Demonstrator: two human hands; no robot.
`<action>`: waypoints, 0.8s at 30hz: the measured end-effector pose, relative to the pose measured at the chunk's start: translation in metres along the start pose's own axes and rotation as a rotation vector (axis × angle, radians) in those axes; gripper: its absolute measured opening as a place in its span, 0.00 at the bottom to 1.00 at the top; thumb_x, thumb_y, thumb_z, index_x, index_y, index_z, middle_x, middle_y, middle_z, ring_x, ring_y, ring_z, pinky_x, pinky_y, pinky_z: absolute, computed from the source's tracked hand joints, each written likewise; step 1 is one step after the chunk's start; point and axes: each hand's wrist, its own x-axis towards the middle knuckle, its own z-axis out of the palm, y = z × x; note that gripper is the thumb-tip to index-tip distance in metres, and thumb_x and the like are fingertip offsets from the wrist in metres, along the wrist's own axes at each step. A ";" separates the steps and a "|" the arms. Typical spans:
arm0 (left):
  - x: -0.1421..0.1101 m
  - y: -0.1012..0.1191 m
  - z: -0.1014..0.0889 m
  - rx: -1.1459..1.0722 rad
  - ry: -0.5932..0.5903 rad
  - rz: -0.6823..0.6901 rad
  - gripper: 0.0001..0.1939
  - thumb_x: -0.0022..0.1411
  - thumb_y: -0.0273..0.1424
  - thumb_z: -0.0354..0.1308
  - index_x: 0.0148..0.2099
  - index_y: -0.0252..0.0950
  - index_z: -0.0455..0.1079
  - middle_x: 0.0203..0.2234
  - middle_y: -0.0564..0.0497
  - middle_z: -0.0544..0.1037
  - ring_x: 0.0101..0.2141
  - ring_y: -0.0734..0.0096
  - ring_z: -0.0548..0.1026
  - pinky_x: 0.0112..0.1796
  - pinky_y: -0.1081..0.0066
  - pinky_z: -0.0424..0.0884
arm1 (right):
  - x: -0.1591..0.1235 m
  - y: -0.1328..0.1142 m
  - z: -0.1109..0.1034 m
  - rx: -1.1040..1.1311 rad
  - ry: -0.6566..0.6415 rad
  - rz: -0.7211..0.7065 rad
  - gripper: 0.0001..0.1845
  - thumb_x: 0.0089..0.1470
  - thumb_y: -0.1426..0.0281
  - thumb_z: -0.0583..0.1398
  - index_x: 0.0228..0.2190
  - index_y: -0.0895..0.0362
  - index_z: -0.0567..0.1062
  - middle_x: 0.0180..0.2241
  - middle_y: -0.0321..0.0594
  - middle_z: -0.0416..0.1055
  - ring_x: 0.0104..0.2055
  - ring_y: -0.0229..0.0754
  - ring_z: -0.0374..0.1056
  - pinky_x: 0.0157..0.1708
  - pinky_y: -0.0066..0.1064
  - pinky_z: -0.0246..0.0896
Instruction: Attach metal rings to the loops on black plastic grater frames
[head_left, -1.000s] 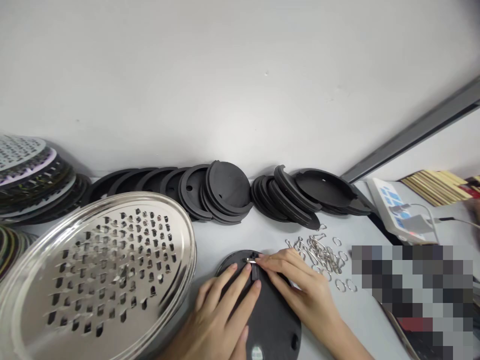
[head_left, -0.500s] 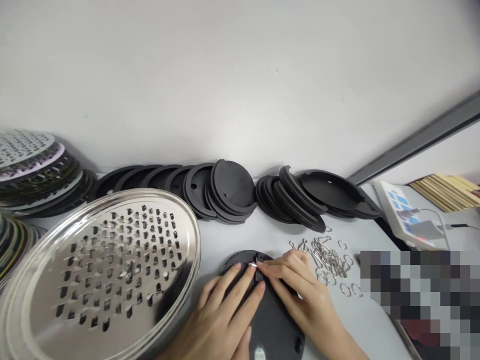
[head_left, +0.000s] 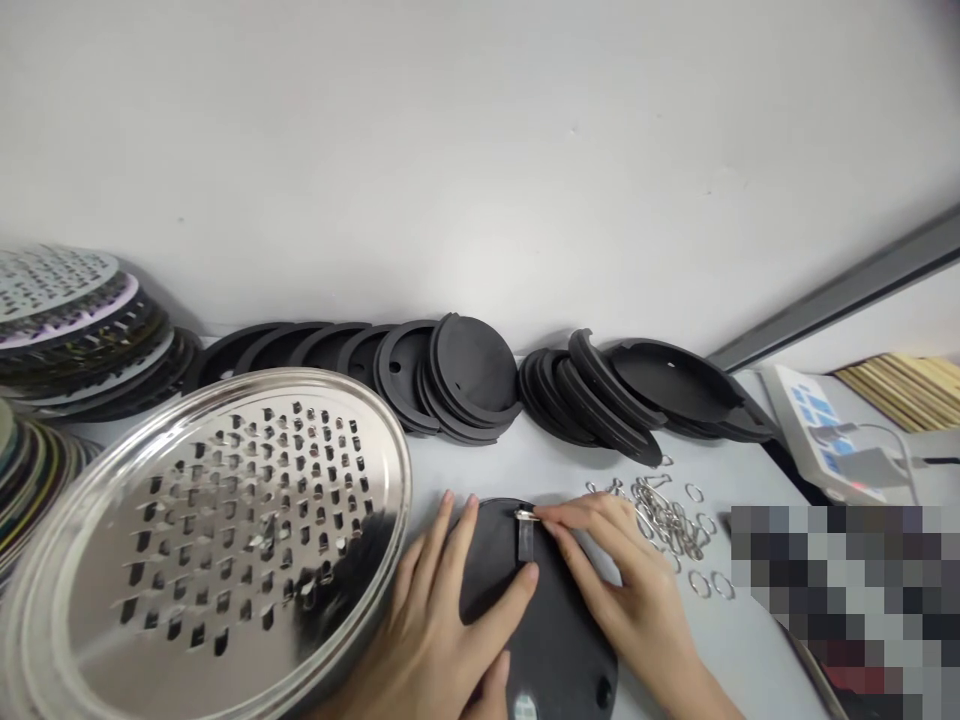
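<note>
A black round disc (head_left: 551,620) lies on the table under both hands. Near its far edge is a short dark strap (head_left: 525,542), with a small silver metal piece (head_left: 527,515) at the far end. My left hand (head_left: 442,620) rests on the disc with fingers spread, one fingertip touching the strap's near end. Thumb and forefinger of my right hand (head_left: 622,575) pinch the metal piece from the right. A pile of metal rings and hooks (head_left: 671,515) lies beyond my right hand. At my left is a large shiny metal plate (head_left: 97,610) punched with grater-like teeth.
Black round discs (head_left: 472,365) lean in a row along the wall, with more black curved pieces (head_left: 592,395) to their right. Stacked round plates (head_left: 60,285) stand far left. A white power strip (head_left: 806,425) and wooden slats (head_left: 904,385) are on the right.
My left fingers have spread and moved left, away from the metal piece, so the strap now shows. My right fingertips stay at the metal piece. The view has shifted slightly.
</note>
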 end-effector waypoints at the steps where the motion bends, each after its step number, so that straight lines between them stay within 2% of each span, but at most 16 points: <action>1: -0.001 0.001 0.002 -0.013 0.004 -0.033 0.38 0.57 0.28 0.58 0.67 0.48 0.51 0.67 0.37 0.41 0.63 0.36 0.49 0.51 0.48 0.64 | 0.000 0.001 0.001 0.034 0.022 0.058 0.09 0.60 0.76 0.56 0.41 0.52 0.72 0.35 0.38 0.71 0.39 0.42 0.67 0.41 0.36 0.58; 3: -0.002 0.002 0.005 -0.039 0.008 -0.078 0.39 0.57 0.31 0.62 0.67 0.52 0.51 0.67 0.38 0.40 0.62 0.36 0.53 0.50 0.47 0.65 | -0.001 0.001 0.002 0.099 0.046 0.170 0.07 0.61 0.73 0.56 0.39 0.51 0.72 0.35 0.38 0.70 0.39 0.42 0.67 0.39 0.34 0.61; 5: -0.002 0.002 0.007 -0.076 0.010 -0.100 0.40 0.55 0.30 0.65 0.66 0.53 0.52 0.66 0.40 0.44 0.60 0.39 0.57 0.50 0.49 0.66 | -0.002 0.002 0.005 0.131 0.061 0.237 0.06 0.62 0.71 0.56 0.39 0.51 0.72 0.35 0.38 0.69 0.39 0.42 0.67 0.38 0.33 0.62; 8: -0.001 0.001 0.001 -0.198 0.000 -0.113 0.42 0.51 0.33 0.69 0.65 0.51 0.56 0.65 0.41 0.48 0.59 0.41 0.59 0.52 0.49 0.66 | -0.005 0.002 0.008 0.125 0.082 0.278 0.05 0.62 0.69 0.55 0.39 0.51 0.72 0.36 0.38 0.69 0.40 0.42 0.67 0.40 0.32 0.62; 11: 0.000 0.003 -0.009 -0.315 -0.002 -0.119 0.43 0.47 0.40 0.71 0.63 0.46 0.60 0.65 0.41 0.50 0.59 0.41 0.59 0.54 0.49 0.64 | -0.008 0.004 0.010 0.150 0.116 0.296 0.05 0.63 0.69 0.55 0.39 0.51 0.71 0.37 0.38 0.68 0.41 0.42 0.67 0.41 0.33 0.63; 13: 0.002 0.009 -0.015 -0.341 0.027 -0.111 0.41 0.46 0.43 0.71 0.62 0.46 0.62 0.65 0.43 0.51 0.60 0.41 0.58 0.55 0.47 0.63 | -0.009 0.005 0.010 0.189 0.143 0.290 0.05 0.63 0.69 0.55 0.40 0.51 0.70 0.37 0.38 0.68 0.41 0.41 0.67 0.41 0.32 0.64; 18: 0.010 0.032 -0.026 -0.294 0.185 -0.146 0.26 0.58 0.34 0.64 0.57 0.58 0.66 0.63 0.53 0.58 0.60 0.49 0.60 0.53 0.51 0.68 | -0.010 0.002 0.013 0.283 0.214 0.268 0.04 0.62 0.69 0.56 0.39 0.51 0.70 0.37 0.38 0.66 0.40 0.39 0.66 0.38 0.29 0.64; 22: 0.016 0.044 -0.034 -0.316 0.243 -0.109 0.23 0.60 0.31 0.61 0.56 0.58 0.68 0.60 0.57 0.65 0.61 0.53 0.60 0.49 0.61 0.74 | -0.012 -0.004 0.014 0.345 0.242 0.324 0.04 0.62 0.69 0.56 0.40 0.51 0.69 0.36 0.37 0.66 0.37 0.38 0.66 0.35 0.29 0.64; 24: 0.015 0.046 -0.035 -0.310 0.245 -0.102 0.21 0.61 0.30 0.60 0.54 0.56 0.69 0.57 0.57 0.69 0.60 0.54 0.62 0.48 0.62 0.75 | -0.012 -0.005 0.014 0.356 0.239 0.344 0.03 0.62 0.68 0.56 0.39 0.51 0.68 0.36 0.37 0.66 0.36 0.38 0.67 0.34 0.29 0.64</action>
